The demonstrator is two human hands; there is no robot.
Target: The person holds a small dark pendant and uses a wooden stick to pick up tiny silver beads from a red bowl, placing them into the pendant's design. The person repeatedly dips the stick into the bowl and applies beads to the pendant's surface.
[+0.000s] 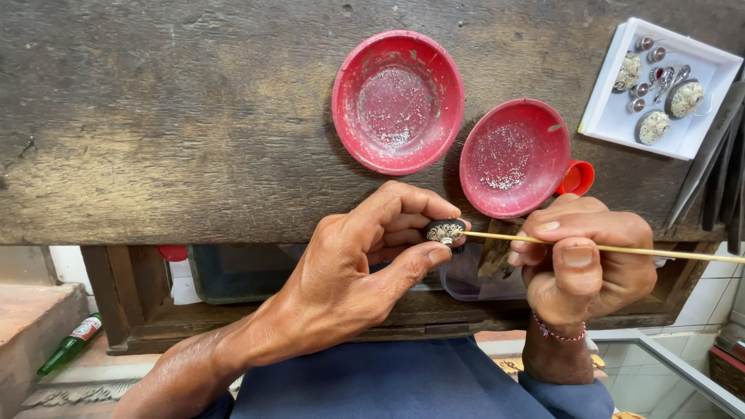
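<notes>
head cam | looks steeply down | close over workbench (155, 116)

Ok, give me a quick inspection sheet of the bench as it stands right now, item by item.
Surface: worn dark wooden bench, scratched and stained.
Job's things: small oval ornament piece pinched in the left hand; thin yellow stick held in the right hand, its tip at the piece.
Clutter: two red bowls with pale granules; small red cap; white tray of oval pieces and small metal parts; dark tools at the right edge.
Grippers: both hands closed on their items.
Cables: nothing seen.
Surroundings: green bottle on the floor at left; tiled floor at right; shelf under the bench.
</notes>
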